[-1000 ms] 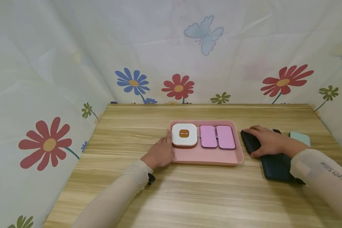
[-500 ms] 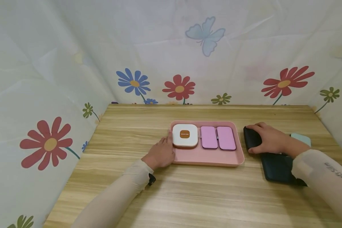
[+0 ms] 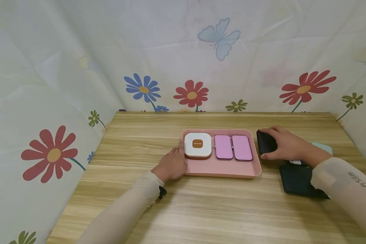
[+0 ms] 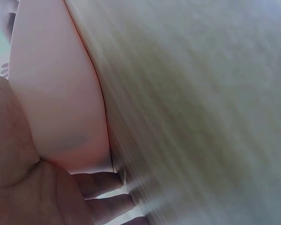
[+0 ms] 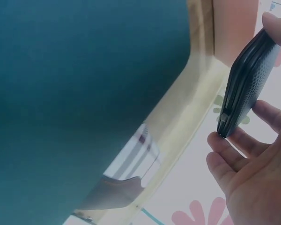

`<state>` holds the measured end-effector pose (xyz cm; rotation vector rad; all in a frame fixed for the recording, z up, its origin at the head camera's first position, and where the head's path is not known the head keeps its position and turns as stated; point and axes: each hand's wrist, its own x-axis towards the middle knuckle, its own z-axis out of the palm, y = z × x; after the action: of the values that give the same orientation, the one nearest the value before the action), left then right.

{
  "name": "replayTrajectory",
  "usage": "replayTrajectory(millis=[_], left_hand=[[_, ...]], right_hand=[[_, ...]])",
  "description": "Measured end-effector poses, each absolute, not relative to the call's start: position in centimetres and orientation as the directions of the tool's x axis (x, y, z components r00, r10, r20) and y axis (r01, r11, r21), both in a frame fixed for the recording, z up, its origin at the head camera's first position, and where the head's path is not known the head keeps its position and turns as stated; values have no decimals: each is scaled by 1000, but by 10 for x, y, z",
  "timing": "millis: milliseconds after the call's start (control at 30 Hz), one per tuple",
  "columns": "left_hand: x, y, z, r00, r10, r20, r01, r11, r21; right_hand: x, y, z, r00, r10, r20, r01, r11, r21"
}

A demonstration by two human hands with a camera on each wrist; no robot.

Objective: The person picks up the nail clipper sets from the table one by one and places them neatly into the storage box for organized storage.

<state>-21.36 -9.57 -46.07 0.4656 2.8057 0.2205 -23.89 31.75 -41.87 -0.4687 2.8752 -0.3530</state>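
Note:
My right hand (image 3: 288, 144) grips a small black wallet (image 3: 266, 142) between thumb and fingers, just beyond the right end of the pink tray (image 3: 219, 168). In the right wrist view the wallet (image 5: 250, 82) is tilted, with its layered edge and textured face showing, raised above the table. My left hand (image 3: 171, 163) rests against the tray's left side with its fingers extended. The left wrist view shows the tray's outer wall (image 4: 61, 84) beside that palm. Inside the tray lie a white square box (image 3: 197, 150) with a brown label and two lilac cases (image 3: 223, 146).
Right of the tray lies a dark teal flat case (image 3: 297, 181), partly under the right forearm. Behind it are a mint-coloured item (image 3: 322, 147) and a small white-and-dark item (image 3: 296, 162), both partly hidden by the right arm. A flower-patterned curtain (image 3: 158, 51) borders the wooden table (image 3: 146, 125).
My right hand has lifted and tilted the black wallet, shifting it slightly up and left toward the tray. The small white-and-dark item now shows beneath the wrist. My left hand stays on the tray.

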Motion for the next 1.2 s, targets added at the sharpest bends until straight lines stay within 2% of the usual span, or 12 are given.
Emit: replayTrajectory(millis=[367, 733, 1200], left_hand=[[-219, -97, -471, -904, 339, -260, 290, 934, 209], [-214, -96, -463, -908, 329, -260, 282, 938, 201], [-214, -96, -464, -911, 332, -245, 286, 936, 205]], right_hand=[[-234, 295, -410, -925, -355, -138, -299, 901, -313], [-236, 274, -411, -912, -392, -117, -335, 879, -339], [-242, 249, -425, -896, -428, -117, -367, 864, -346]])
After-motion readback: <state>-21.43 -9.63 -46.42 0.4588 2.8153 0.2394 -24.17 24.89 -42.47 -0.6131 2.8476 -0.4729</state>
